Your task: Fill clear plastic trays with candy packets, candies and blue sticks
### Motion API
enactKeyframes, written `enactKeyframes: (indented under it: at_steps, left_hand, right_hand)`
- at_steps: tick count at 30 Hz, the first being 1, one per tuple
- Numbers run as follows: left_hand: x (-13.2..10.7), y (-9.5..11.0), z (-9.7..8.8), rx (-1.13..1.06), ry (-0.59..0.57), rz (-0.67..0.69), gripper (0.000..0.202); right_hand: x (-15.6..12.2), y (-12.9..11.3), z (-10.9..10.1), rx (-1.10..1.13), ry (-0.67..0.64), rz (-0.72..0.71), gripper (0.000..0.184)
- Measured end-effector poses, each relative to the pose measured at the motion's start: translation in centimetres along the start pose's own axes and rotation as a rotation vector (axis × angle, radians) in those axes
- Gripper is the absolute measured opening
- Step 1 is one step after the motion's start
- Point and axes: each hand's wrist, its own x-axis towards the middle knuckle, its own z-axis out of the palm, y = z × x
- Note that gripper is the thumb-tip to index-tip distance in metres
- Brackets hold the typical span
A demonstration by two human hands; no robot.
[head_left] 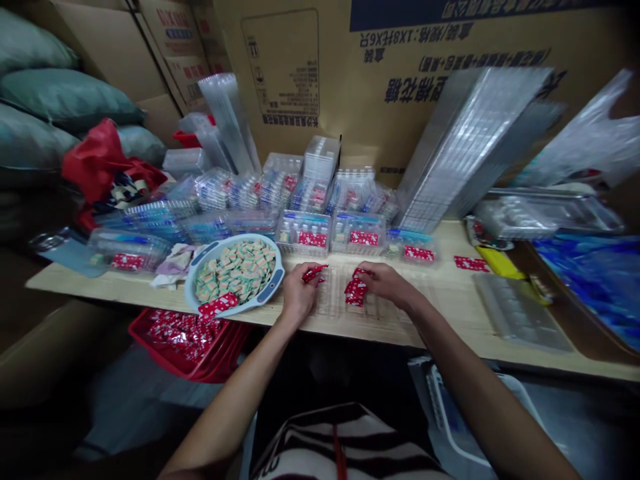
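In the head view my left hand [299, 293] is closed on a small red packet [314, 272] with white marks. To its right, my right hand [383, 281] pinches another red patterned packet [355, 292], which hangs over a clear plastic tray [331, 297] on the table. A blue-rimmed oval basin [273, 289] full of small green and beige packets [237, 267] stands left of my left hand, with a red packet [219, 305] lying on its near rim. Just beyond my hands sit filled clear boxes [303, 233], each showing a red packet.
Tall stacks of clear trays [465, 133] lean against a big carton [320, 67] at the back. A red basket [145, 327] of red packets is below the table's left edge. At right lie a loose red packet [471, 264] and a carton of blue packets [595, 280].
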Motion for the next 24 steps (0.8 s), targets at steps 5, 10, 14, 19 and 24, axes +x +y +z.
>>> enactKeyframes:
  at_steps: [5, 10, 14, 19, 24]
  left_hand:
    - [-0.3, -0.8, -0.3, 0.163, 0.055, 0.097, 0.012]
    - [-0.4, 0.9, -0.7, 0.159, 0.157, 0.195, 0.016]
    - [-0.7, 3.3, -1.5, 0.031, 0.121, 0.055, 0.025]
    - [-2.0, 5.3, -2.9, -0.193, 0.1, -0.116, 0.043]
    - [-2.5, 4.9, -2.3, -0.296, -0.014, -0.258, 0.047]
  right_hand:
    - [-0.1, -0.7, -0.3, -0.089, 0.061, 0.069, 0.011]
    - [0.5, -0.2, 0.1, -0.042, 0.103, 0.044, 0.01]
    - [1.2, 1.1, -0.7, -0.005, 0.372, 0.086, 0.018]
    - [-1.1, 2.9, -7.3, -0.065, 0.62, 0.074, 0.026]
    - [-5.4, 3.5, -11.3, -0.094, 0.418, 0.044, 0.025]
